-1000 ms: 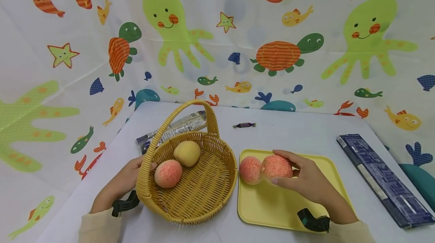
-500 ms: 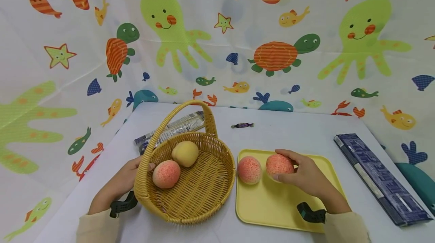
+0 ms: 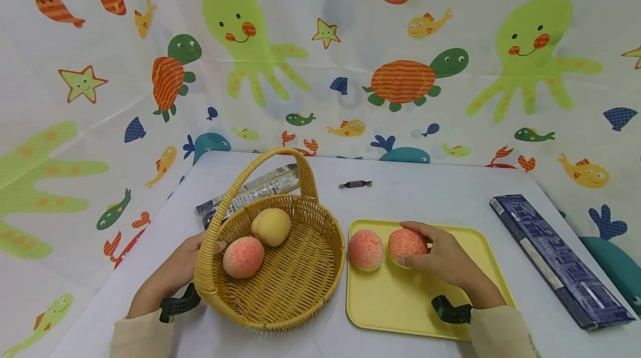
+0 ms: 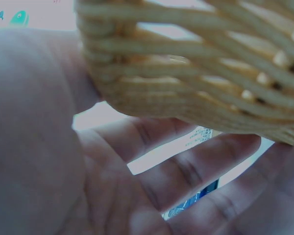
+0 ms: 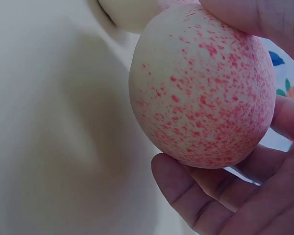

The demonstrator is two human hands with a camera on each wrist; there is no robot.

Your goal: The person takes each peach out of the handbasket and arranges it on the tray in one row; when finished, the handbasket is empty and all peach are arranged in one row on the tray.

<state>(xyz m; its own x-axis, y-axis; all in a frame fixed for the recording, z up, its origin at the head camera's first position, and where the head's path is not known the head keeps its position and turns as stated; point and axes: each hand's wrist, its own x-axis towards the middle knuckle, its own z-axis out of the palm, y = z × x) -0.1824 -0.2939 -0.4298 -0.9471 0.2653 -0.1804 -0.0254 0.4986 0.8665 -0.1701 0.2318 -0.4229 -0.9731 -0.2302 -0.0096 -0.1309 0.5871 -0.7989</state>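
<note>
Your right hand point(image 3: 443, 260) curled round a peach point(image 3: 407, 244) on the right tray point(image 3: 400, 308), your left hand point(image 3: 182, 263) open-fingered against the basket point(image 3: 295, 297) on the left, near side.

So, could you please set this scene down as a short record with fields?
right hand: grips a speckled pink peach over the yellow tray
left hand: rests on the outer wall of the wicker basket, fingers loosely curved against it
in basket: one pink peach, one yellow peach
on tray: a second pink peach, at the left edge
table, far side: wrapped candy, printed packet behind the basket
table, right edge: dark blue flat box
</note>
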